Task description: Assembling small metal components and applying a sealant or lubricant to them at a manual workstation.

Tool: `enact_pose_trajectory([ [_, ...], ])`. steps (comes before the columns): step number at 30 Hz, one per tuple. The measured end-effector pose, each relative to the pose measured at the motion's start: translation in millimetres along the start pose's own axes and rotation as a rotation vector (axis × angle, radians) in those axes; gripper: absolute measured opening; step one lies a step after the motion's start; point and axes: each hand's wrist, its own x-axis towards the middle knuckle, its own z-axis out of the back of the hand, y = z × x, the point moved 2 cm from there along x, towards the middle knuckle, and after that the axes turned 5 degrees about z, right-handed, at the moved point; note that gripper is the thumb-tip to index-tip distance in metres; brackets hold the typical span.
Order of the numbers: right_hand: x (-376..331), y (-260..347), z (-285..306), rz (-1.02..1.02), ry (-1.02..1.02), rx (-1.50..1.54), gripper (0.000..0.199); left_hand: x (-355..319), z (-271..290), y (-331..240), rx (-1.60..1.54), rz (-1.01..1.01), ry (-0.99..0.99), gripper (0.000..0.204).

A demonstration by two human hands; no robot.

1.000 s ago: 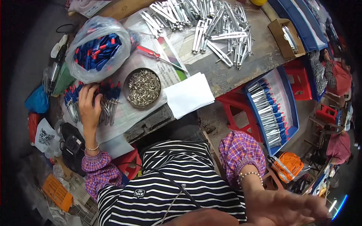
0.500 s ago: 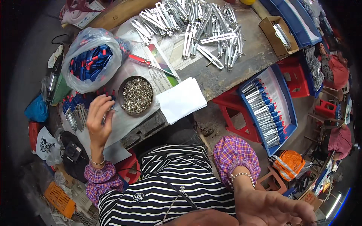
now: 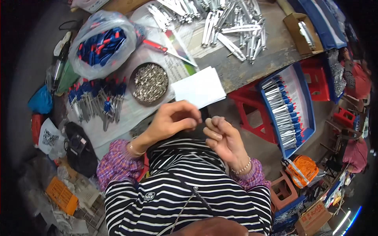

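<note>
My left hand [image 3: 171, 122] is in front of my striped top, just off the table edge, its fingers curled and thumb bent toward them. Facing it a short gap away, my right hand [image 3: 227, 143] has its fingers folded in and thumb near the fingertips. Whatever either hand may hold is too small or hidden to make out. Beyond the left hand stands a round bowl of small metal fasteners [image 3: 150, 83]. Slim metal pieces with blue and red ends [image 3: 98, 98] lie left of the bowl. White paper sheets [image 3: 200, 87] rest at the table edge.
A plastic bag of blue and red parts [image 3: 103, 49] and a red-handled screwdriver [image 3: 157, 46] are farther back. Silver metal pieces [image 3: 236, 29] are heaped behind. At right, a blue tray [image 3: 309, 114] of finished-looking pieces sits on a red stool [image 3: 254, 114]. Other people [image 3: 356, 76] sit far right.
My left hand has come right and nearer, away from the blue-ended pieces. My right hand has swung up from the lower right, and both now meet before my body. The view has shifted slightly.
</note>
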Motion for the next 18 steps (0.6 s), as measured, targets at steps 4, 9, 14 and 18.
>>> enact_pose_trajectory([
  [4, 12, -20, 17, -0.203, -0.109, 0.231, 0.017, 8, -2, 19, -0.052, 0.011, 0.016, 0.013],
  [9, 18, -30, 28, -0.252, -0.058, 0.313, 0.018, 7, 2, 26, -0.104, 0.034, 0.026, 0.012],
  [14, 18, -32, 26, -0.254, -0.128, 0.331, 0.018, 7, 3, 26, -0.068, 0.017, -0.003, 0.009],
  [18, 18, -36, 28, -0.293, -0.145, 0.347, 0.018, 10, 3, 31, 0.008, -0.149, -0.014, 0.011],
])
